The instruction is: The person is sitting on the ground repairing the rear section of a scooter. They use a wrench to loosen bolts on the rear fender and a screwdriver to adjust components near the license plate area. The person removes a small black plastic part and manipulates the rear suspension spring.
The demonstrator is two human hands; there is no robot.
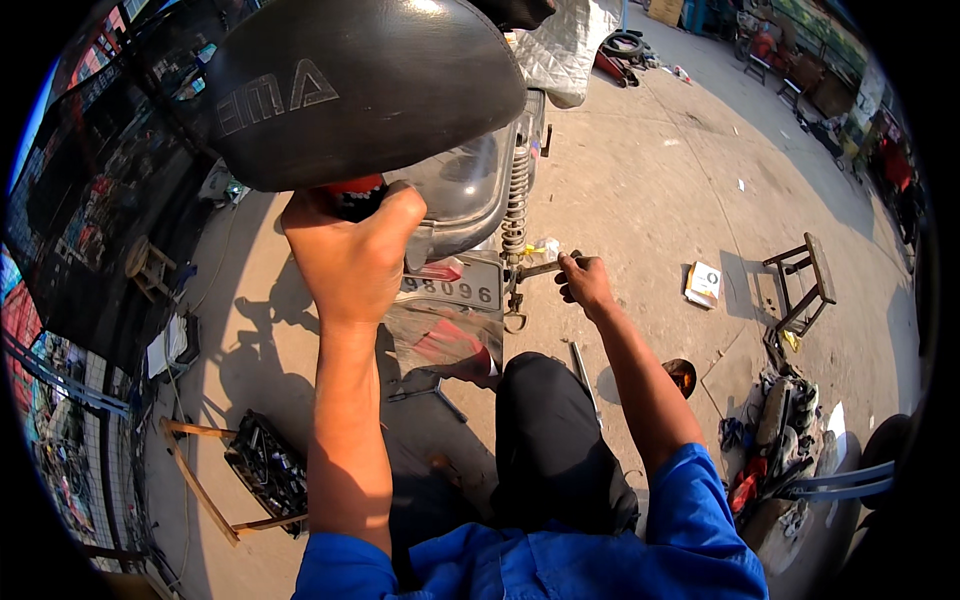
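Note:
Before me stands a motorcycle with a black padded seat (370, 85) and a coil-spring shock absorber (516, 195) on its right side. My left hand (350, 255) is closed beneath the rear end of the seat, beside a red tail light (355, 186); its fingertips are hidden, so what they grip does not show. Lower down, my right hand (585, 280) is wrapped round a wrench (542, 269), whose far end meets the lower mount of the shock absorber. A number plate (455, 282) hangs between my hands, above a worn mudflap (445, 335).
A T-shaped tool (450, 400) and a metal bar (585, 378) lie on the concrete floor by my knees. To the right are a white box (703, 285), a wooden stool (806, 285) and a small bowl (680, 377). A black tray of parts (265, 460) lies left.

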